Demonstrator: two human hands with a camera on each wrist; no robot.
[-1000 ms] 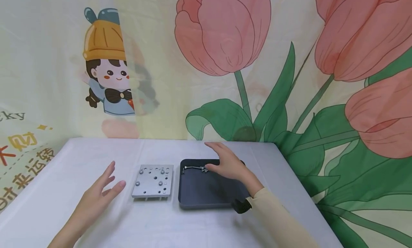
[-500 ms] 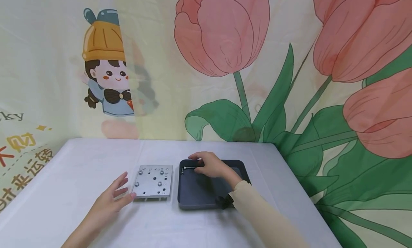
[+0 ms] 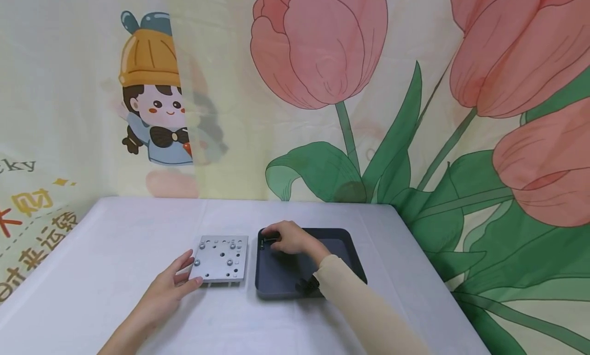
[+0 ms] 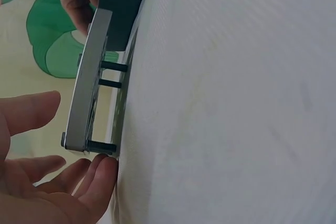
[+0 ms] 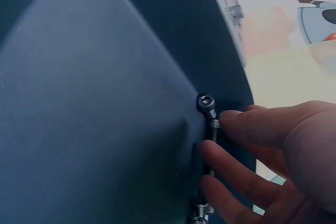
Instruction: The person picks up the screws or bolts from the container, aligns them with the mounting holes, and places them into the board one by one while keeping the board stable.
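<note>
A silver square metal plate (image 3: 214, 270) with several holes and socket head screws through it stands on its screw ends on the white table. My left hand (image 3: 163, 293) is at its near left corner, thumb and fingers spread about the edge; the left wrist view shows the thumb apart from the plate and fingertips (image 4: 107, 169) close to a screw (image 4: 102, 147) under it. My right hand (image 3: 295, 239) reaches into the far left corner of a dark tray (image 3: 276, 295). There its thumb and fingers flank a line of socket head screws (image 5: 206, 101), seemingly touching them; the hand partly covers them.
The white-covered table (image 3: 133, 232) meets a patterned curtain (image 3: 221, 140) at its back edge. Tray and plate stand side by side with a narrow gap. A dark object (image 3: 306, 286) hangs at my right wrist, over the tray's near edge.
My right hand has moved left and down to the screws in the tray's far left corner. My left hand has moved right to the plate's corner.
</note>
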